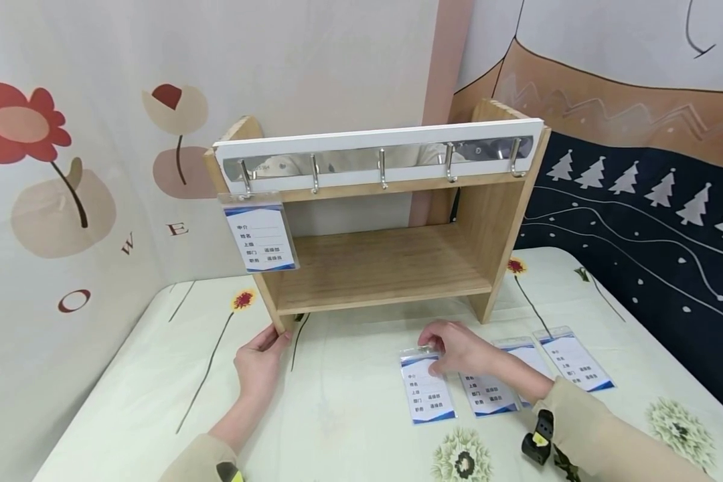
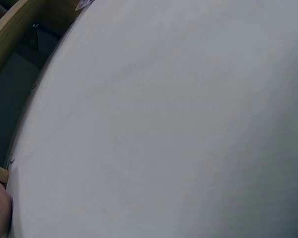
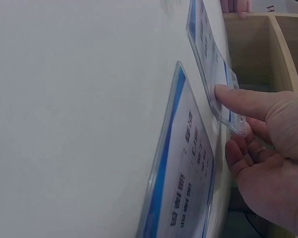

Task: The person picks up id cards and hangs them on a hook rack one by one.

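Your right hand (image 1: pixel 458 348) is on a clear plastic badge sleeve (image 1: pixel 426 387) lying flat on the desk (image 1: pixel 349 415). The sleeve holds a white card with a blue band at its top and bottom edges and several lines of small dark print. In the right wrist view your thumb (image 3: pixel 238 99) presses the sleeve's clear top edge while your curled fingers sit just behind it, so you pinch it at that end; the sleeve lies at about 5 o'clock from the shelf's middle, near the desk's front.

Count the sleeves: five in all. Four lie on the desk in a row running toward 3 o'clock: the one you hold, a second sleeve (image 1: pixel 488 395) just beside it, a third (image 1: pixel 527 358) partly under your wrist, and a fourth (image 1: pixel 575 361) at the right end. The fifth sleeve (image 1: pixel 260 234) hangs from the leftmost hook.

The wooden shelf unit (image 1: pixel 385 268) stands at 12 o'clock on the desk, with one open compartment. Across its top front runs a white rail (image 1: pixel 379 144) with a shiny strip carrying five metal hooks (image 1: pixel 383 167); only the leftmost bears anything.

Your left hand (image 1: pixel 259 361) rests at the shelf's lower left corner, at about 9 o'clock from the held sleeve, fingers fairly straight against the side panel's foot, holding nothing. The left wrist view shows mostly blurred pale desk cloth.
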### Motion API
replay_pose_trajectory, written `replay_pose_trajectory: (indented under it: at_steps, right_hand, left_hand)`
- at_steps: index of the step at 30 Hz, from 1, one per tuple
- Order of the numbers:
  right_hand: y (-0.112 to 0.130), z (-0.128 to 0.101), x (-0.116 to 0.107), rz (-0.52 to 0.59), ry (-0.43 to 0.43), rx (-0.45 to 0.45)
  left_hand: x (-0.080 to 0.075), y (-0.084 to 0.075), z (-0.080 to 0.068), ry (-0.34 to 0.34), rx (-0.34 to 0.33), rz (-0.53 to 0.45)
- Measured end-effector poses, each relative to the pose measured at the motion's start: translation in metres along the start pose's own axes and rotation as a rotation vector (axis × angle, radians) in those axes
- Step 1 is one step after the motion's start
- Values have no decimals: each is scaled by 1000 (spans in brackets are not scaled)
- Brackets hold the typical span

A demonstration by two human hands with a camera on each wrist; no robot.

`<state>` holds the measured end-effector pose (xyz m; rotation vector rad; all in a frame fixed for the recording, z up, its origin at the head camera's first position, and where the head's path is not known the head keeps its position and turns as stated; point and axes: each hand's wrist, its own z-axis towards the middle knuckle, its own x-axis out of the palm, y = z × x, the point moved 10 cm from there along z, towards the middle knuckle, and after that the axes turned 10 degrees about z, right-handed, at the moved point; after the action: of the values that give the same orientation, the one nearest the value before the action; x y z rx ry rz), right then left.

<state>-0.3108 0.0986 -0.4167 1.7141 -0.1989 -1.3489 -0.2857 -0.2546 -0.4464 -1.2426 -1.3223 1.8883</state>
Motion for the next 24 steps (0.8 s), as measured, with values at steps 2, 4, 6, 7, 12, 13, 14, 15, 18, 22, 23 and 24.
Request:
replay_pose_trajectory:
  at_steps: [2, 4, 6, 7, 12, 13, 14, 15, 18, 22, 23, 24]
  right_hand:
    - [3, 1, 0, -5, -9, -31]
    - [5, 2, 0, 8, -17, -50]
    - [6, 3, -1, 34, -24, -61]
    - [7, 4, -1, 51, -27, -64]
    - [14, 7, -3, 128, -35, -87]
    - [17, 8, -4, 136, -36, -97]
    - [19, 9, -4, 142, -36, -107]
    - [22, 10, -5, 145, -37, -116]
    - [28, 13, -6, 143, -41, -130]
    - [35, 17, -9, 138, -55, -136]
    - [37, 18, -10, 136, -60, -145]
    - [39, 18, -11, 131, -68, -156]
  left_hand:
    - [0, 1, 0, 2, -1, 6]
    - [0, 1, -1, 3, -2, 10]
    - [1, 1, -1, 2, -2, 13]
    - [1, 1, -1, 1, -2, 14]
    - [0, 0, -1, -6, 0, 11]
    - [0, -1, -1, -5, 0, 10]
    - [0, -1, -1, -4, -1, 9]
    - [0, -1, -1, -3, -1, 8]
    - [0, -1, -1, -1, -1, 7]
    - [-1, -1, -1, -3, -3, 7]
    - [-1, -1, -1, -4, -4, 7]
    - [0, -1, -1, -4, -4, 7]
